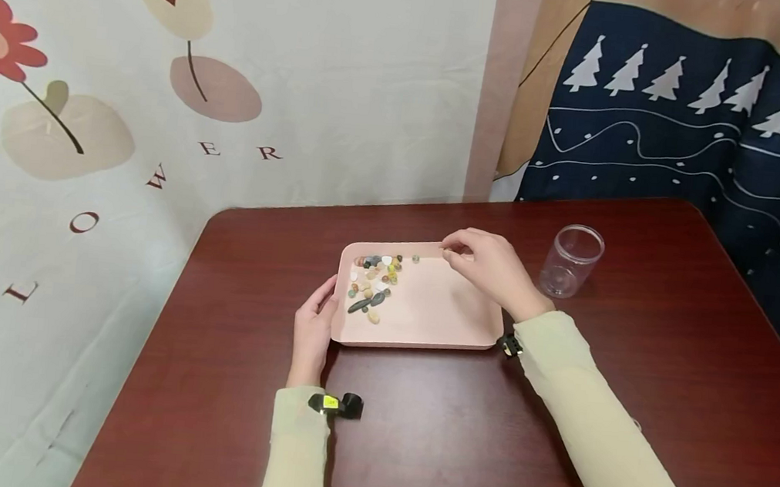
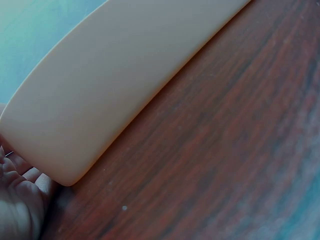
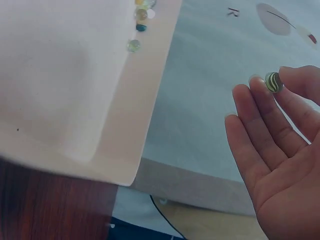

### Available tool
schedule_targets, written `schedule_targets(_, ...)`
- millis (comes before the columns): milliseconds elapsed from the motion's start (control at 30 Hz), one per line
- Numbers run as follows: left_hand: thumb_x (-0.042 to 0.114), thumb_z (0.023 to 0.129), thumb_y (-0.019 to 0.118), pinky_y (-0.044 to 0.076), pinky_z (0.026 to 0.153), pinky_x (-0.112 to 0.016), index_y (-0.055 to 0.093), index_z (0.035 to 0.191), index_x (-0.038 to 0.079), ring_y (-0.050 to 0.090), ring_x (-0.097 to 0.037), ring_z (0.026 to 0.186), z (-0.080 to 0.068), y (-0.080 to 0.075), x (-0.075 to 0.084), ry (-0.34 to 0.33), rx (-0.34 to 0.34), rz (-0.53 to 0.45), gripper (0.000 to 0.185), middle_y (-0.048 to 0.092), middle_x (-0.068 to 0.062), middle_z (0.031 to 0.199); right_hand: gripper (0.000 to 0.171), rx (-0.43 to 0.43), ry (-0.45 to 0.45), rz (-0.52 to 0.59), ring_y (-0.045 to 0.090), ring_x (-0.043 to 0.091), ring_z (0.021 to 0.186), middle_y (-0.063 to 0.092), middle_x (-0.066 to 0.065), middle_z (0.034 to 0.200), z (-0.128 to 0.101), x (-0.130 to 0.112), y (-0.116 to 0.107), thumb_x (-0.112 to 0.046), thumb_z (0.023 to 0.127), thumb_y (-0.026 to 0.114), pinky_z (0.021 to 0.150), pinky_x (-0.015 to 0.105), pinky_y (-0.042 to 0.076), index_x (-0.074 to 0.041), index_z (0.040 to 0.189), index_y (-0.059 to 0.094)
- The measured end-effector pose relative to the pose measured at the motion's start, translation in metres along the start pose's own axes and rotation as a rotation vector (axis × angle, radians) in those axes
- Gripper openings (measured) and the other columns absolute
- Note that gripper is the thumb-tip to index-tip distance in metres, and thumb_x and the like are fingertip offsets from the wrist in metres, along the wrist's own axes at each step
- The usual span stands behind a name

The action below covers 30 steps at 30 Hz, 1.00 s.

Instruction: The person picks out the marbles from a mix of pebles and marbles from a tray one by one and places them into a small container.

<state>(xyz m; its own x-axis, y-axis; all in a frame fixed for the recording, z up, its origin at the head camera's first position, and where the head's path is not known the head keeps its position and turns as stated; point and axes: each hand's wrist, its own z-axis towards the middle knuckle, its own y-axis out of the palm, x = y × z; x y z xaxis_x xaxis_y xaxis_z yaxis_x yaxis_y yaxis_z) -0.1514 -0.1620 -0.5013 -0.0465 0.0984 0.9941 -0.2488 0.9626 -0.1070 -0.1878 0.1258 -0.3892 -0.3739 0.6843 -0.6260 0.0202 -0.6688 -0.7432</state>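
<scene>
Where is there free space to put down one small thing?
Free: the floor of the tray between the pebbles, the right hand and the near rim; the table between both sleeves, before the tray. Crowded: the tray's left end, where pebbles gather.

Pinched in the fingertips of the right hand [image 1: 488, 268], at the far side of the tray [image 1: 443, 310]: a small round marble [image 3: 273, 82], dark green with pale curving stripes. Flat on the table [image 1: 414, 447], touched on the left wall by the left hand [image 1: 312, 337]: the tray, pale pink, rectangular, with rounded corners. Gathered at its left end: a loose scatter of pebbles and beads [image 1: 378, 299], white, tan, yellow and dark green, some elongated. Just right of these, near the far wall: a single clear bead [image 1: 416, 259].
</scene>
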Motion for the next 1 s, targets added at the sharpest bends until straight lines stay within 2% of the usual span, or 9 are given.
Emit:
schedule_targets(400, 0.019, 0.091, 0.051, 0.037, 0.094, -0.027, 0.056, 0.122, 0.028, 0.044, -0.004, 0.115, -0.003, -0.004, 0.005, -0.017, 0.016, 0.038, 0.032, 0.051, 0.012, 0.124, 0.021, 0.104, 0.005, 0.11, 0.054, 0.006, 0.082, 0.057, -0.009, 0.087, -0.03, 0.002, -0.012, -0.024, 0.083, 0.063, 0.076, 0.027, 0.048, -0.019, 0.103, 0.062)
schedule_targets(667, 0.019, 0.091, 0.051, 0.036, 0.095, -0.027, 0.056, 0.122, 0.026, 0.042, -0.002, 0.115, -0.001, -0.003, 0.004, -0.004, 0.012, 0.046, 0.032, 0.052, 0.012, 0.123, 0.022, 0.133, 0.06, 0.167, 0.057, 0.01, 0.086, 0.06, -0.008, 0.095, -0.047, 0.003, -0.019, -0.03, 0.081, 0.065, 0.078, 0.035, 0.049, -0.019, 0.1, 0.063)
schedule_targets(833, 0.018, 0.091, 0.051, 0.037, 0.094, -0.027, 0.056, 0.122, 0.026, 0.044, -0.003, 0.115, -0.001, -0.002, 0.004, 0.0, 0.004, 0.026, 0.032, 0.052, 0.012, 0.123, 0.026, 0.169, 0.094, 0.216, 0.059, 0.01, 0.089, 0.061, -0.008, 0.096, -0.057, 0.007, -0.021, -0.036, 0.08, 0.065, 0.078, 0.033, 0.049, -0.021, 0.101, 0.064)
schedule_targets(1000, 0.019, 0.092, 0.05, 0.039, 0.093, -0.027, 0.056, 0.122, 0.028, 0.044, -0.003, 0.115, -0.004, 0.002, 0.0, -0.014, 0.004, 0.017, 0.032, 0.051, 0.012, 0.124, 0.033, 0.216, 0.124, 0.302, 0.058, 0.01, 0.091, 0.062, -0.004, 0.099, -0.067, 0.015, -0.023, -0.037, 0.079, 0.065, 0.081, 0.03, 0.048, -0.018, 0.106, 0.061)
